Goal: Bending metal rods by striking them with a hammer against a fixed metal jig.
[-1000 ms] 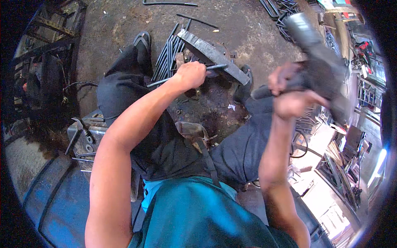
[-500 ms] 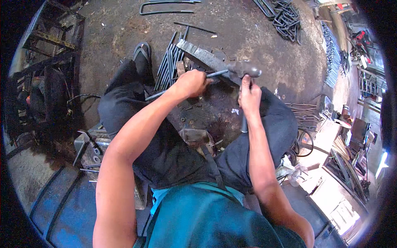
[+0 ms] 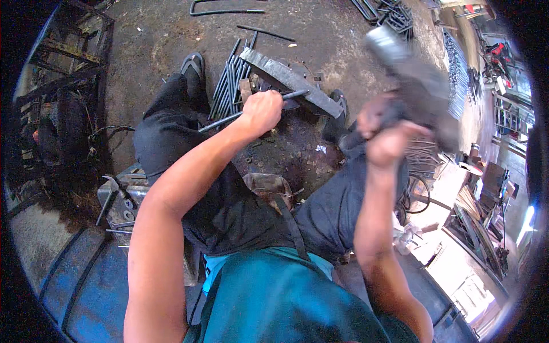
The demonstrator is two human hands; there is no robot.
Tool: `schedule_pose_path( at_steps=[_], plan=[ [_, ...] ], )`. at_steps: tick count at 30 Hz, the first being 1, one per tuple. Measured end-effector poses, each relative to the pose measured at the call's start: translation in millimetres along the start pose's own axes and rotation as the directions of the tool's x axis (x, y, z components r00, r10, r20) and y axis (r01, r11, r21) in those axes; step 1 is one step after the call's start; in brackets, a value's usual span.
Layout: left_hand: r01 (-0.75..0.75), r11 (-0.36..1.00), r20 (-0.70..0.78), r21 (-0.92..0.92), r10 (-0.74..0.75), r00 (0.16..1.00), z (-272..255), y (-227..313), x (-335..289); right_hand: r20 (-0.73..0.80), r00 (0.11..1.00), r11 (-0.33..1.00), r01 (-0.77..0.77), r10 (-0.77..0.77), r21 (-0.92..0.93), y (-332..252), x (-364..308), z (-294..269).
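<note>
My left hand (image 3: 263, 112) is closed round a dark metal rod (image 3: 223, 121). The rod's far end lies on top of a thick, flat steel bar (image 3: 294, 83) that slants between my feet. Up and to the right, clear of that bar, my right hand (image 3: 390, 140) grips a hammer (image 3: 420, 86). Motion smears the hammer, and its big head looms close to the view. Beside the bar's left end, several similar rods (image 3: 229, 86) lie in a bundle on the floor, next to a small brown block (image 3: 245, 91).
Bent rods (image 3: 229, 11) lie at the far side, with a tangled pile of them (image 3: 394, 14) to the right. A second hammer (image 3: 112, 194) rests on a metal box (image 3: 123, 214) by my left thigh. Dark metal frames (image 3: 68, 51) stand at the left.
The hammer has risen from the steel bar's right end, up and to the right, with my right hand. My left hand still holds the rod in nearly the same place.
</note>
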State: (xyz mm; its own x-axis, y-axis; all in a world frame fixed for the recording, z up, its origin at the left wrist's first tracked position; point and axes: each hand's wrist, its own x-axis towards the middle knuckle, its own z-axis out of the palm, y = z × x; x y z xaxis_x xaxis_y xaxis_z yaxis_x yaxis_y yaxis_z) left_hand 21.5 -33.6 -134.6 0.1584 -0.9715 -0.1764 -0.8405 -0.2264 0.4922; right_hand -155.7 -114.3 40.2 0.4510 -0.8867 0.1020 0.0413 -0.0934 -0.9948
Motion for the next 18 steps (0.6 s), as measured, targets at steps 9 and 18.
schedule_pose_path(
  at_steps=[9,18],
  plan=[
    [-0.009,0.995,0.166,-0.097,0.025,0.986,-5,1,9,-0.224,0.888,0.816,-0.457,0.401,-0.354,141,-31,-30],
    [0.198,0.942,0.438,-0.272,-0.062,0.897,3,5,26,-0.169,0.982,0.994,-0.092,0.081,-0.061,-36,8,-13]
  ],
)
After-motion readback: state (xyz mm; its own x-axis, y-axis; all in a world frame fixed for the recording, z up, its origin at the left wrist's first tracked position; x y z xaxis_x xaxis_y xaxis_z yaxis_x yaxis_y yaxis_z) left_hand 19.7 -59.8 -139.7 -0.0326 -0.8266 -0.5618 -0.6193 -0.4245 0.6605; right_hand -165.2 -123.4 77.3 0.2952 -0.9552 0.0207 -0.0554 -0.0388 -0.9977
